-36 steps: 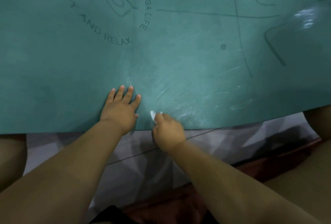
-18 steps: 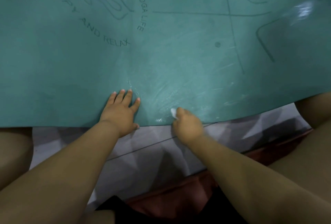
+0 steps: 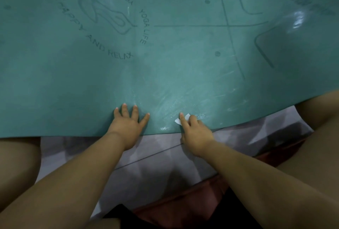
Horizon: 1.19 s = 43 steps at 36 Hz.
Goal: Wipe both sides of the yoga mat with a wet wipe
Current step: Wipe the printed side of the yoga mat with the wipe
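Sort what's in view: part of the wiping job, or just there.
Job:
mat
wipe, under the right hand
left hand, flat on the mat

Just there:
tiled floor
red cushion

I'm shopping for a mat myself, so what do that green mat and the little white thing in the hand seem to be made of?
The yoga mat looks like soft rubber or foam, matte teal with lines and lettering pressed in; wet streaks shine near its edge. The wet wipe looks like thin white non-woven cloth, folded and creased under the right hand. The exact materials are guesses.
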Each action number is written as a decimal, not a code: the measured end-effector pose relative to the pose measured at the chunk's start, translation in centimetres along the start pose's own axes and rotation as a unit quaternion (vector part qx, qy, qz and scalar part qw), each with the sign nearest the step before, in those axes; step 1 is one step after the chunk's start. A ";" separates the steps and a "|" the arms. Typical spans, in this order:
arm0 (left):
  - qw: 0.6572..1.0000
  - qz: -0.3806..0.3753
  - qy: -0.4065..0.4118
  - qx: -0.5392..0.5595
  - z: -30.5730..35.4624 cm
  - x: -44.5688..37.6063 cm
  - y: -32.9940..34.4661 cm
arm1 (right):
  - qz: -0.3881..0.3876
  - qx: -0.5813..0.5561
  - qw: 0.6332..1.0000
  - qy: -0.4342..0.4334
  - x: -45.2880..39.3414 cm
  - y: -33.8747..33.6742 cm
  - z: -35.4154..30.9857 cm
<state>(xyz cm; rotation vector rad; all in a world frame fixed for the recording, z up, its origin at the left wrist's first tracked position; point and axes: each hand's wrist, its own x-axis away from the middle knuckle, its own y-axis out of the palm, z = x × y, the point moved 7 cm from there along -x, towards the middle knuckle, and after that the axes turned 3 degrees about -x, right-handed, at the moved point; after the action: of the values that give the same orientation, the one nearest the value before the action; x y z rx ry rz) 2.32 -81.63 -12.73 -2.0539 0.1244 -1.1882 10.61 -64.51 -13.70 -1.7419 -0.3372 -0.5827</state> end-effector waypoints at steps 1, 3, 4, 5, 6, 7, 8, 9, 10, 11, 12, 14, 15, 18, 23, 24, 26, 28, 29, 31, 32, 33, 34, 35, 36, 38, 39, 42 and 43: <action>1.000 0.006 -0.006 -0.011 -0.3 0.1 -0.1 | 0.000 0.007 1.000 0.000 0.0 0.0 0.0; 0.999 0.019 -0.016 -0.036 -0.8 0.4 -0.1 | -0.006 0.017 1.000 0.002 -0.1 0.0 0.0; 0.999 0.021 -0.015 -0.045 -0.9 0.5 0.0 | -0.010 0.022 1.000 0.002 -0.1 -0.1 0.0; 0.999 0.017 -0.009 -0.049 -1.0 0.6 0.2 | -0.015 0.029 0.999 0.000 0.0 -0.2 0.0; 0.999 0.010 -0.003 -0.049 -1.1 0.7 0.4 | -0.018 0.037 0.999 -0.003 0.0 -0.2 0.0; 0.999 0.002 0.002 -0.048 -1.3 0.8 0.5 | -0.019 0.043 0.999 -0.007 0.1 -0.3 -0.1; 0.999 -0.002 0.008 -0.042 -1.6 0.9 0.5 | -0.019 0.047 0.999 -0.010 0.1 -0.4 -0.1; 0.999 -0.001 0.012 -0.030 -1.9 1.1 0.5 | -0.018 0.047 0.999 -0.012 0.2 -0.5 -0.1; 1.000 0.005 0.012 -0.010 -2.4 1.3 0.3 | -0.019 0.042 0.999 -0.014 0.2 -0.5 -0.1; 1.000 0.017 0.010 0.016 -2.9 1.5 0.1 | -0.021 0.035 0.999 -0.015 0.2 -0.5 0.0; 0.998 0.033 0.003 0.055 -3.5 1.7 -0.1 | -0.022 0.030 0.999 -0.014 0.2 -0.6 0.1; 0.987 0.066 -0.018 0.148 -4.9 2.3 -0.8 | -0.016 0.026 0.999 -0.011 0.4 -1.0 0.3; 0.980 0.078 -0.025 0.179 -5.4 2.6 -1.0 | -0.011 0.026 1.000 -0.009 0.5 -1.3 0.4; 0.974 0.086 -0.039 0.204 -6.4 3.4 -1.5 | 0.012 0.020 1.000 0.007 1.0 -2.6 0.6; 0.976 0.085 -0.078 0.182 -7.8 4.9 -2.0 | 0.112 0.007 0.994 0.021 1.7 -7.6 0.7; 0.978 0.084 -0.082 0.174 -8.0 5.3 -1.9 | 0.132 0.009 0.991 0.016 1.9 -8.9 0.6; 0.978 0.090 -0.090 0.165 -8.3 6.1 -1.8 | 0.180 0.012 0.984 -0.002 2.5 -11.8 0.1; 0.978 0.106 -0.100 0.151 -8.3 6.8 -2.4 | 0.235 0.014 0.972 -0.016 3.1 -14.8 -0.3; 0.978 0.116 -0.101 0.138 -8.3 7.2 -2.8 | 0.260 0.020 0.965 -0.017 3.6 -16.3 -0.4; 0.976 0.141 -0.102 0.131 -8.2 8.1 -4.0 | 0.306 0.039 0.951 -0.020 4.5 -19.1 -0.7; 0.973 0.151 -0.103 0.140 -8.1 8.5 -4.5 | 0.335 0.043 0.941 -0.031 5.2 -20.5 -0.9; 0.970 0.157 -0.105 0.153 -8.1 9.0 -5.1 | 0.367 0.042 0.928 -0.047 5.9 -22.0 -1.2; 0.967 0.161 -0.107 0.166 -8.1 9.3 -5.6 | 0.398 0.043 0.914 -0.060 6.8 -23.4 -1.5; 0.964 0.166 -0.107 0.178 -8.0 9.7 -6.2 | 0.422 0.048 0.903 -0.067 7.6 -24.7 -1.7; 0.962 0.171 -0.105 0.187 -7.7 9.9 -6.9 | 0.447 0.057 0.889 -0.079 8.4 -25.9 -1.9; 0.959 0.187 -0.098 0.190 -6.7 10.5 -8.7 | 0.484 0.069 0.866 -0.108 10.2 -28.1 -2.0; 0.958 0.197 -0.096 0.187 -6.2 10.9 -9.6 | 0.497 0.079 0.856 -0.117 11.0 -29.0 -1.9; 0.952 0.237 -0.103 0.163 -5.3 12.4 -13.0 | 0.526 0.129 0.834 -0.107 13.3 -31.2 -0.2; 0.951 0.247 -0.105 0.156 -5.1 12.9 -14.1 | 0.535 0.138 0.827 -0.102 14.0 -31.7 0.5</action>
<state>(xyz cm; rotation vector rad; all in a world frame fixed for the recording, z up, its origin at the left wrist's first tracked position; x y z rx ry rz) 1.86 -79.85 6.94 -1.7166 0.3066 -0.6321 6.03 -57.21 19.90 -1.4202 0.4110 0.4581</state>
